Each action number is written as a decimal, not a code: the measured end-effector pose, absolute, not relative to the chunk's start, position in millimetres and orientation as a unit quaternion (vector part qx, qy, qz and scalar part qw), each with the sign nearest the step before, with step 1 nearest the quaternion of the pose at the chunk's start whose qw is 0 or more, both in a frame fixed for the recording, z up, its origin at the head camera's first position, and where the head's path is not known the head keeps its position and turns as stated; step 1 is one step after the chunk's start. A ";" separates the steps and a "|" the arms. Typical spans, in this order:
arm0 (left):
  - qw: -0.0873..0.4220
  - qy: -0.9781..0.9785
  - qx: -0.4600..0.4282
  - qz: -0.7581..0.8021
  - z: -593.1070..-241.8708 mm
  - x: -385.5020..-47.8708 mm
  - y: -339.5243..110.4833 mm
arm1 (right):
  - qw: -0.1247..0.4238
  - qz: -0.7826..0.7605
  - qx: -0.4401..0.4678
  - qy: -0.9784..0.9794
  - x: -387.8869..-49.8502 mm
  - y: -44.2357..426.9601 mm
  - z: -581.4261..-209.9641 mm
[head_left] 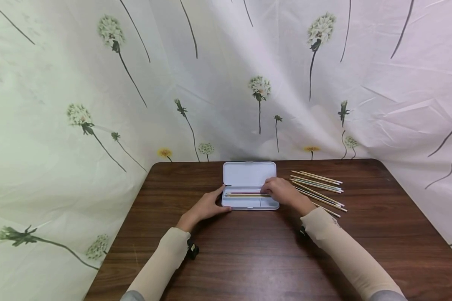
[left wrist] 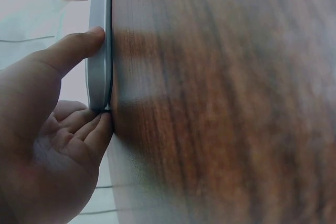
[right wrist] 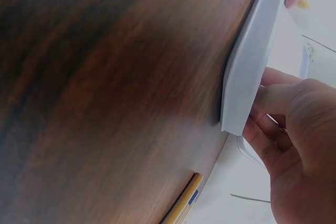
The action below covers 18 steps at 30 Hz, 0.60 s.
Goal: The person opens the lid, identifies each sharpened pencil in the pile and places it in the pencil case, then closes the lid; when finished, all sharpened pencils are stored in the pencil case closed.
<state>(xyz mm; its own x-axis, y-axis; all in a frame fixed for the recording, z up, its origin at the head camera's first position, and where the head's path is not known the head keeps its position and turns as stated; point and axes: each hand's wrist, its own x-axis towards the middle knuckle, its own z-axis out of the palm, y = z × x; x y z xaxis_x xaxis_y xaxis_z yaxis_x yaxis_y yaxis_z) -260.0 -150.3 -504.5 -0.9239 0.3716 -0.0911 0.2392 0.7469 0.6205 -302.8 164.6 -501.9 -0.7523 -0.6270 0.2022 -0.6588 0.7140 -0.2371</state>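
Note:
A white pencil case point(head_left: 245, 204) lies with its lid point(head_left: 250, 174) raised at the back of the table. Several pencils point(head_left: 246, 195) rest lengthwise in its rear compartment. My left hand point(head_left: 206, 205) holds the case's left end, thumb along the front wall and fingers round the far corner, as the left wrist view also shows. Bent over the right end of the case is my right hand point(head_left: 282, 193), its fingertips at the right ends of the pencils. In the right wrist view the case wall point(right wrist: 249, 72) hides those fingertips, so any pinch on a pencil is unclear.
Several loose pencils point(head_left: 318, 188) lie fanned out on the table to the right of the case, partly under the right forearm. The brown wooden table point(head_left: 245, 255) meets a flower-printed cloth point(head_left: 226, 83) at its back edge.

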 end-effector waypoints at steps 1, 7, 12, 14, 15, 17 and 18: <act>0.105 0.929 0.164 0.314 -504.6 -260.0 -150.2 | 0.053 0.149 0.346 -0.925 -302.7 164.9 -501.9; 0.101 0.930 0.169 0.312 -504.0 -259.3 -150.2 | 0.060 0.174 0.337 -0.923 -301.4 170.3 -494.9; 0.101 0.928 0.170 0.315 -502.6 -258.8 -150.7 | 0.068 0.236 0.317 -0.916 -303.6 181.5 -483.1; 0.101 0.929 0.170 0.313 -503.3 -259.0 -150.5 | 0.072 0.254 0.309 -0.914 -305.1 188.2 -478.3; 0.100 0.930 0.169 0.311 -503.8 -259.4 -150.4 | 0.075 0.260 0.306 -0.913 -305.9 192.1 -476.1; 0.100 0.930 0.169 0.310 -504.8 -260.4 -150.4 | 0.076 0.270 0.297 -0.913 -306.3 200.4 -470.4; 0.101 0.931 0.169 0.309 -505.1 -260.9 -150.4 | 0.077 0.275 0.294 -0.912 -306.5 204.7 -467.4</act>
